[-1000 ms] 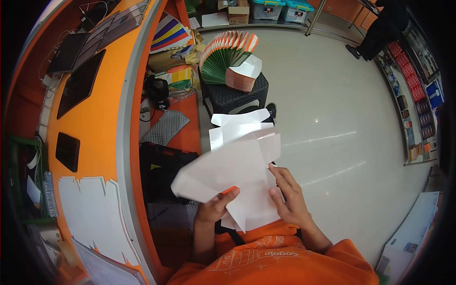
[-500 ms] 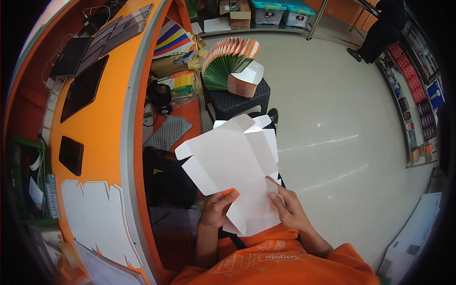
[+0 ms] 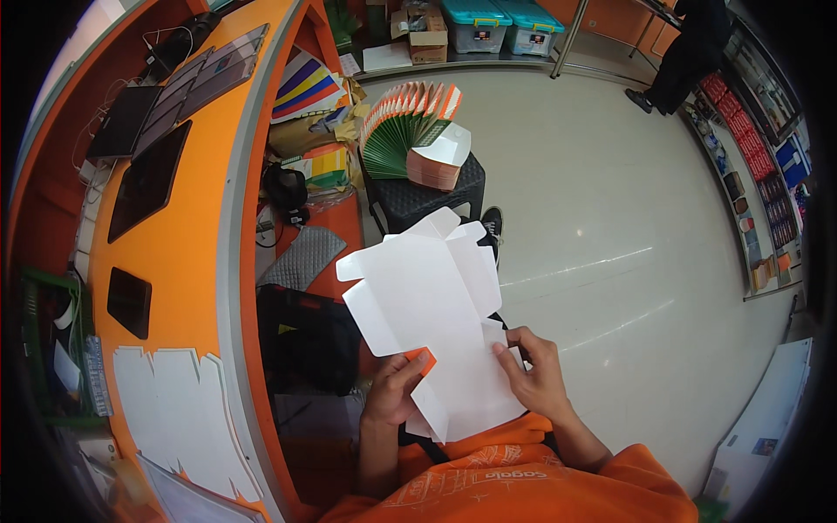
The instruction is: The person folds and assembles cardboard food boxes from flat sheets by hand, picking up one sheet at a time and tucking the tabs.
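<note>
An unfolded cardboard box blank (image 3: 440,296), white on the side facing me, spreads out above my lap with flaps at its edges. My left hand (image 3: 394,388) pinches its left edge, and a small orange flap shows folded over under the thumb. At the right edge my right hand (image 3: 534,370) holds a side flap between thumb and fingers; the fingertips behind the card are partly hidden. Beyond the blank, a fanned stack of green, orange and white folded cartons (image 3: 414,135) rests on a black stool (image 3: 427,196).
To my left runs an orange counter (image 3: 200,288) with a dark tablet (image 3: 150,181), a smaller dark device (image 3: 129,302) and white card sheets (image 3: 179,418). Teal-lidded bins (image 3: 478,26) stand at the back. A person in dark clothes (image 3: 693,57) stands far right beside a display shelf (image 3: 741,166).
My right hand has shifted slightly up and right along the blank's edge, its fingers now bent at the side flap. The left hand keeps its pinch. The whole view has shifted a little.
</note>
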{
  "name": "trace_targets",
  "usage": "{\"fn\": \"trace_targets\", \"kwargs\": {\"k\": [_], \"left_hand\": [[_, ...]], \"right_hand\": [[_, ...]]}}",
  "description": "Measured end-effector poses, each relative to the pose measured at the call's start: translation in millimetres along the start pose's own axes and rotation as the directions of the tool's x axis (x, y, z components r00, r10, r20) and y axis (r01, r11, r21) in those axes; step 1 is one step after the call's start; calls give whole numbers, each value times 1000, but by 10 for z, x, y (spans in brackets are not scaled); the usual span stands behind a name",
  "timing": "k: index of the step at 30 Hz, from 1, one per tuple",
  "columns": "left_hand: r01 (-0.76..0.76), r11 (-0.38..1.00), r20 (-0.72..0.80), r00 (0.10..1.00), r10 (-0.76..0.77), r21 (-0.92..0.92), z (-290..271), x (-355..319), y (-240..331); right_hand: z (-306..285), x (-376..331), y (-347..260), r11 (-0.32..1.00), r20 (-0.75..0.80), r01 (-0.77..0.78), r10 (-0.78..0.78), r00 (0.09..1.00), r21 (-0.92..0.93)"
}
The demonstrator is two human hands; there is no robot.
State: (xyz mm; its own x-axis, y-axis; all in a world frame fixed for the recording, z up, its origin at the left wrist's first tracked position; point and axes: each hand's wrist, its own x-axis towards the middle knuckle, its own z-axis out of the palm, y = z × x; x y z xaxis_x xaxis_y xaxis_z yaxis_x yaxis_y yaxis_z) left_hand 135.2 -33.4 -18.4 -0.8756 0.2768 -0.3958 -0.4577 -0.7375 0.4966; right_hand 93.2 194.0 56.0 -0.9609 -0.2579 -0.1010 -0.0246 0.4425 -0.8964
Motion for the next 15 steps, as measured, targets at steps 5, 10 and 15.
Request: {"fn": "trace_targets", "kwargs": {"k": [5,10,15], "left_hand": [[52,992,19,999,-51,-116,77,63,46],[47,991,-12,999,-49,-123,71,64,33],[16,991,99,995,-4,-129,-93,-14,-2]], "right_hand": [[10,132,95,946,-77,27,-2,997,322],[-130,164,41,835,243,-277,178,954,475],[-188,165,58,836,303,-137,-38,952,532]]}}
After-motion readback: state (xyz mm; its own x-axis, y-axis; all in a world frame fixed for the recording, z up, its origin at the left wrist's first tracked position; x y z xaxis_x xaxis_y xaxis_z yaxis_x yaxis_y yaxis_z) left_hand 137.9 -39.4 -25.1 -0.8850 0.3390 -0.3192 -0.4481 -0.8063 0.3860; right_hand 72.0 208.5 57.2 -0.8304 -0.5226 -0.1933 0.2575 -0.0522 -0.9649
